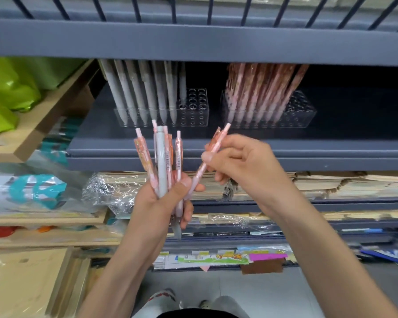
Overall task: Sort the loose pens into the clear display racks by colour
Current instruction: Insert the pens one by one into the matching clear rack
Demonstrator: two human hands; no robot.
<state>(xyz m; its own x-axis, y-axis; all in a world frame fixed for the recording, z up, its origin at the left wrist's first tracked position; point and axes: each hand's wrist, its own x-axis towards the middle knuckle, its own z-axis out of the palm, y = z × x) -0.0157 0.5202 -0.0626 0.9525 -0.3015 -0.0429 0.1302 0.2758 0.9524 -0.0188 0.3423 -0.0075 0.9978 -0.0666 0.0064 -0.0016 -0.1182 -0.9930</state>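
Note:
My left hand (pixel 166 200) grips a bunch of loose pens (pixel 162 157), several pink ones and one pale grey one, held upright in front of the shelf. My right hand (pixel 239 161) pinches a single pink pen (pixel 213 150), tilted with its clicker end up and to the right; its lower end reaches down to my left hand. On the grey shelf (pixel 193 152) behind stand two clear display racks. The left rack (pixel 193 111) holds grey pens on its left side, with open holes on its right. The right rack (pixel 303 113) holds pink pens, with open holes at its right end.
A second grey shelf (pixel 193 42) overhangs the racks closely from above. Green packages (pixel 7 88) lie on a wooden shelf at the left. Stacked paper goods and plastic-wrapped stock (pixel 115 191) fill the shelves below. The floor and my feet show at the bottom.

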